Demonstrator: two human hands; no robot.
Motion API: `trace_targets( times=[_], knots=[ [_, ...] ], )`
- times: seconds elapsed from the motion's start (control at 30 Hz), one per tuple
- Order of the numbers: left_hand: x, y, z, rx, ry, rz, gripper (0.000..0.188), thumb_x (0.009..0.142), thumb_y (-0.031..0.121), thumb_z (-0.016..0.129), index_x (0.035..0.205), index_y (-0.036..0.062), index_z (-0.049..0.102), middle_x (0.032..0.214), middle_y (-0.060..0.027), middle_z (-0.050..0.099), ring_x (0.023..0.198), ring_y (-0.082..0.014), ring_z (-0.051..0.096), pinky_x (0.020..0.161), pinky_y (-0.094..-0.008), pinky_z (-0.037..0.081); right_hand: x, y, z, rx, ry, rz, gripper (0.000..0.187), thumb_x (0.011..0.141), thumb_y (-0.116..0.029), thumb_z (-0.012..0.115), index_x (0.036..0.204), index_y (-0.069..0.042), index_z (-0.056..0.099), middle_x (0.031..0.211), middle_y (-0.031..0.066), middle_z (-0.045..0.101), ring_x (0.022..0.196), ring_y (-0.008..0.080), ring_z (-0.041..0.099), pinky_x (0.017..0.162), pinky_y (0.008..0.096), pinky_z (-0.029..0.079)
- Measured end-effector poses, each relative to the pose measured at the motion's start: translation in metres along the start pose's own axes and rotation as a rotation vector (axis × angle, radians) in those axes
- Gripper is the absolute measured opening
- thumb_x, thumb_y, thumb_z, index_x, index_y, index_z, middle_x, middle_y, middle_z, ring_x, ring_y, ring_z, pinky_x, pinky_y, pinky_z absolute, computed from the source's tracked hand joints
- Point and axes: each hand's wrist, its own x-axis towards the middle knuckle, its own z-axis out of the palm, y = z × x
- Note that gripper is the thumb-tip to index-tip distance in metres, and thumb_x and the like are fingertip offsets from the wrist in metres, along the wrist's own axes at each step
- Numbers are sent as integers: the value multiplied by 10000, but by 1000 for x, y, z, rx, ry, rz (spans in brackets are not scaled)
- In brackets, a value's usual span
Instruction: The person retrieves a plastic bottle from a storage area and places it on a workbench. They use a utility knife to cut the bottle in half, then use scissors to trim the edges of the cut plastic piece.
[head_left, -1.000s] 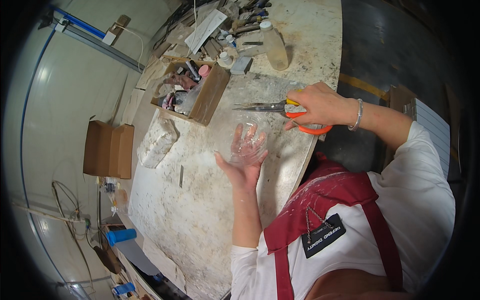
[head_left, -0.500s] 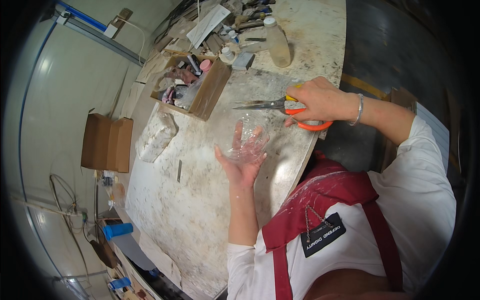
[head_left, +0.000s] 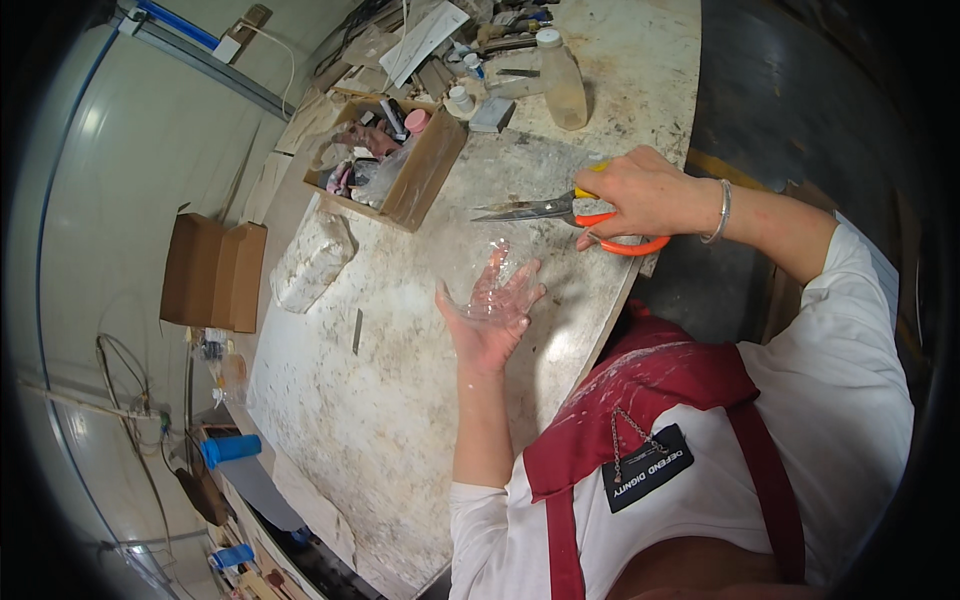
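Note:
My left hand (head_left: pixel 484 342) is palm up over the table, its fingers curved behind a clear, crinkled, rounded plastic piece (head_left: pixel 492 308). The fingers show through it, and its exact kind is hard to make out. To the right, my right hand (head_left: pixel 648 195) grips a pair of scissors (head_left: pixel 540 209) with orange and yellow handles. Their blades point left, nearly together, just above the plastic and apart from it. My right fingers are wrapped round the handles and partly hide them.
On the stained white table (head_left: pixel 400 420) stand a cardboard box (head_left: pixel 428 178) of mixed items and a bottle (head_left: pixel 564 90). A plastic-wrapped bundle (head_left: pixel 313 262) and a thin metal strip (head_left: pixel 357 331) lie left of my left hand. An open carton (head_left: pixel 210 275) is beyond the left edge.
The left fingers have shifted and spread more around the plastic piece, which has tilted. The scissors stay about where they were in my right hand. The view has moved slightly.

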Motion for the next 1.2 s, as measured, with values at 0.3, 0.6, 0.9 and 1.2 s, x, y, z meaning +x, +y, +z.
trace_targets(
  times=[0.3,0.6,0.9,1.2],
  knots=[
    [-6,-16,11,152,-11,241,990,676,723,589,1429,187,235,1490,-163,198,1210,-507,396,773,-508,562,-8,-2,2,17,-11,69,580,737,-577,641,781,-5,555,616,180,570,637,389,585,584,453,443],
    [-18,-21,25,753,197,578,1190,524,704,720,1463,341,87,1478,-121,244,1276,-407,359,920,-499,471,-20,-14,3,143,19,113,603,729,-611,641,781,-17,551,598,188,557,632,400,577,595,454,451],
    [-17,-20,33,603,111,697,860,717,734,529,1430,355,234,1438,-148,303,1268,-403,363,933,-539,432,-20,-25,21,157,156,54,569,702,-576,693,766,-41,510,531,163,507,561,388,550,522,417,422],
    [-19,-34,38,516,253,635,741,776,716,436,1402,338,317,1420,-162,354,1241,-378,420,878,-495,476,-9,-29,24,165,112,71,599,717,-624,646,808,-46,520,531,149,516,583,385,564,535,433,421]
  ],
)
